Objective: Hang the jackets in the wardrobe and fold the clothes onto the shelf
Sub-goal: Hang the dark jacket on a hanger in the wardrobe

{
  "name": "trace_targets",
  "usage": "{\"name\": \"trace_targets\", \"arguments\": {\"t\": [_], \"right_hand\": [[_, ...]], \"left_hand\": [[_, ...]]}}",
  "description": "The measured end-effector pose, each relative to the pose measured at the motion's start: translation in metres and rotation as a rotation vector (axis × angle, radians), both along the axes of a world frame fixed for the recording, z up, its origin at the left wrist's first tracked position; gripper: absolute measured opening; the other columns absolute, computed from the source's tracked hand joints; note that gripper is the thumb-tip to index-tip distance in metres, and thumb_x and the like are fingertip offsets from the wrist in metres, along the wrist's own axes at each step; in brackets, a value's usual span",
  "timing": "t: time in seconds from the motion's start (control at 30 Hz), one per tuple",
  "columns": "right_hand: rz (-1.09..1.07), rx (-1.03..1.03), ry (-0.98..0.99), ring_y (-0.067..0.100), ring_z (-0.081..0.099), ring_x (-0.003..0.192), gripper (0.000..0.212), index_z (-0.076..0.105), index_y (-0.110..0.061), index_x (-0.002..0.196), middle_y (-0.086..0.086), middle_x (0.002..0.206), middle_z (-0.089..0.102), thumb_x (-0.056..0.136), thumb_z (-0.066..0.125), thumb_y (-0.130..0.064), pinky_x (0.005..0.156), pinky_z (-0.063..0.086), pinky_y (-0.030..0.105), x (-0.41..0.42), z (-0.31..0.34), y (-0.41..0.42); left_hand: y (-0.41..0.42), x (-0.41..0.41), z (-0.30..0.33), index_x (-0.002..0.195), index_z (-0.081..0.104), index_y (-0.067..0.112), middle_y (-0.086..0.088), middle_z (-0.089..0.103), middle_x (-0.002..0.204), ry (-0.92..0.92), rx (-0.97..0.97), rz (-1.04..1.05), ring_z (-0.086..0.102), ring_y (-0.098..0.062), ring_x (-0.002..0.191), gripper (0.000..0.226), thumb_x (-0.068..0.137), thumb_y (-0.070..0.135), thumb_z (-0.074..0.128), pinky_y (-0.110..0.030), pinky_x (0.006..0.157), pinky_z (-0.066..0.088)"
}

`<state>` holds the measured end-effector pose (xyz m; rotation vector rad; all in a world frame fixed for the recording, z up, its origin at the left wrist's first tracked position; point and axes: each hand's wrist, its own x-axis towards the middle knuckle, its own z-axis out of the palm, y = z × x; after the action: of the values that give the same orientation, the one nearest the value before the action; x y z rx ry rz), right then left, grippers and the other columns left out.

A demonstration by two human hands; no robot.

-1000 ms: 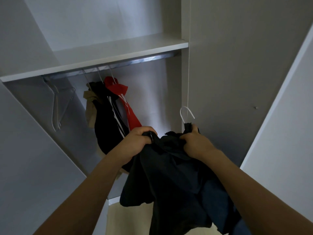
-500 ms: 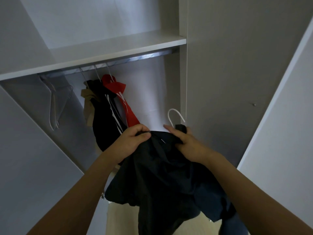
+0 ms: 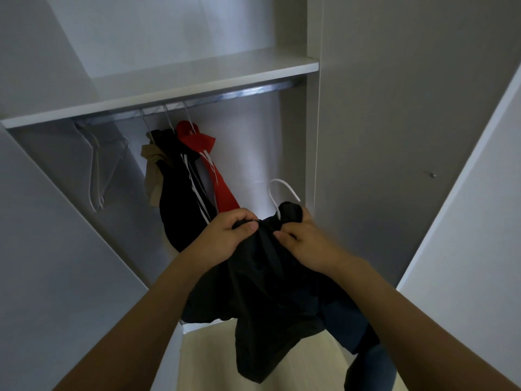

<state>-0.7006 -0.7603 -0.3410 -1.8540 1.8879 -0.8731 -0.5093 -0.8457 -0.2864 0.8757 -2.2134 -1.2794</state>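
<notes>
1. At the far left, an open white wardrobe door (image 3: pixel 56 249) is slanting across the view, left of the silver metal hanging rail (image 3: pixel 197 98).
2. Two empty pale wire hangers (image 3: pixel 98 170) are dangling from the left end of that rail, against the wardrobe's grey inner wall.
3. A tan garment (image 3: pixel 153 176), a black jacket with white stripes (image 3: pixel 183 198) and a red jacket (image 3: pixel 217 176) are hanging bunched together from the middle of the rail, each on its own thin hanger.
4. A white wardrobe shelf (image 3: pixel 197 77) is lying directly above the rail.
5. The left hand (image 3: pixel 225 238) is gripping the collar area of a black lightweight jacket (image 3: pixel 267 292), fingers curled into the fabric, below and right of the rail's hanging clothes.
6. The black jacket is hanging down from both hands, well below the rail, its hem drooping over a pale wooden floor (image 3: pixel 211 359).
7. A white hanger hook (image 3: pixel 282 190) is sticking up out of the jacket's neck, not on the rail.
8. The right hand (image 3: pixel 307 244) is clamping the jacket's neck just beside the hook, close to the left hand.
9. A second open white door (image 3: pixel 465 221) is standing at the far right.
</notes>
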Motion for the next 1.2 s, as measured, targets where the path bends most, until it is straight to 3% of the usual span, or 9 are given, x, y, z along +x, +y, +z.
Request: {"name": "trace_targets", "arguments": {"t": [0.03,0.13,0.27,0.47,0.6,0.73,0.9,1.03,1.2], "right_hand": [[0.005,0.028,-0.078,0.009,0.051,0.092,0.016,0.061,-0.040,0.087,-0.008,0.129,0.026,0.097,0.048,-0.038,0.079,0.039,0.019,0.001,0.000,0.000],[0.030,-0.025,-0.223,0.012,0.052,0.101,0.050,0.044,-0.066,0.107,-0.009,0.125,0.028,0.097,0.045,-0.017,0.080,0.041,0.013,0.003,0.001,0.003],[0.013,-0.032,-0.284,0.015,0.052,0.107,0.034,0.054,-0.047,0.085,-0.010,0.120,0.033,0.091,0.047,-0.014,0.085,0.041,0.015,0.004,-0.001,0.003],[-0.015,0.027,-0.406,-0.019,0.045,0.097,0.021,0.069,-0.048,0.081,-0.042,0.112,0.026,0.076,0.054,-0.063,0.082,0.036,0.008,0.006,0.003,0.007],[0.005,0.028,-0.482,-0.021,0.046,0.093,0.022,0.067,-0.043,0.069,-0.019,0.119,0.034,0.090,0.062,-0.041,0.080,0.035,-0.002,0.005,0.003,0.011],[-0.055,0.068,-0.547,-0.014,0.052,0.083,0.031,0.064,-0.035,0.061,-0.012,0.113,0.040,0.092,0.061,-0.032,0.075,0.037,0.008,0.002,0.005,0.009],[-0.089,0.094,-0.671,-0.009,0.053,0.058,0.039,0.058,-0.022,0.050,-0.007,0.086,0.049,0.089,0.062,-0.021,0.055,0.040,0.008,-0.005,0.012,0.005],[-0.114,0.136,-0.817,0.002,0.056,0.058,0.029,0.058,-0.023,0.052,-0.013,0.061,0.057,0.079,0.064,-0.029,0.058,0.043,0.020,-0.007,0.020,0.001],[-0.094,0.152,-0.843,0.007,0.053,0.057,0.025,0.054,-0.024,0.050,-0.006,0.059,0.053,0.072,0.062,-0.033,0.060,0.041,0.025,-0.002,0.030,-0.005]], "left_hand": [[0.001,0.000,-0.001,0.084,0.070,0.034,0.004,0.069,0.087,-0.006,0.000,0.004,0.066,-0.016,0.088,0.024,0.097,0.018,0.058,-0.039,0.087,0.053],[0.003,-0.003,-0.004,0.089,0.070,0.025,-0.002,0.069,0.089,-0.009,-0.003,0.008,0.066,-0.022,0.089,0.016,0.097,0.018,0.058,-0.047,0.089,0.053],[0.007,-0.007,-0.008,0.093,0.069,0.017,-0.006,0.068,0.091,0.001,-0.017,0.006,0.066,-0.026,0.090,0.011,0.097,0.017,0.058,-0.052,0.090,0.052],[0.009,-0.007,-0.013,0.092,0.066,0.017,-0.007,0.067,0.092,0.004,-0.012,0.031,0.064,-0.026,0.092,0.009,0.097,0.019,0.058,-0.050,0.090,0.052],[0.008,-0.006,-0.016,0.088,0.062,0.026,0.001,0.065,0.088,-0.006,-0.030,0.028,0.062,-0.014,0.084,0.010,0.096,0.022,0.059,-0.039,0.082,0.051],[0.010,-0.005,-0.019,0.079,0.052,0.032,-0.002,0.060,0.084,-0.074,0.000,0.074,0.056,-0.014,0.077,0.018,0.097,0.031,0.057,-0.038,0.074,0.047],[0.018,-0.002,-0.014,0.087,0.045,0.030,0.000,0.056,0.081,-0.156,-0.313,0.017,0.052,-0.011,0.068,0.013,0.098,0.028,0.053,-0.034,0.064,0.045],[0.019,0.004,-0.011,0.106,0.055,0.017,0.000,0.058,0.093,-0.177,-0.731,-0.094,0.054,-0.012,0.079,0.010,0.101,0.014,0.047,-0.032,0.070,0.046],[0.017,0.007,-0.019,0.115,0.063,0.001,-0.014,0.065,0.108,-0.251,-0.913,0.040,0.062,-0.029,0.095,0.021,0.097,0.008,0.056,-0.046,0.080,0.053]]}}
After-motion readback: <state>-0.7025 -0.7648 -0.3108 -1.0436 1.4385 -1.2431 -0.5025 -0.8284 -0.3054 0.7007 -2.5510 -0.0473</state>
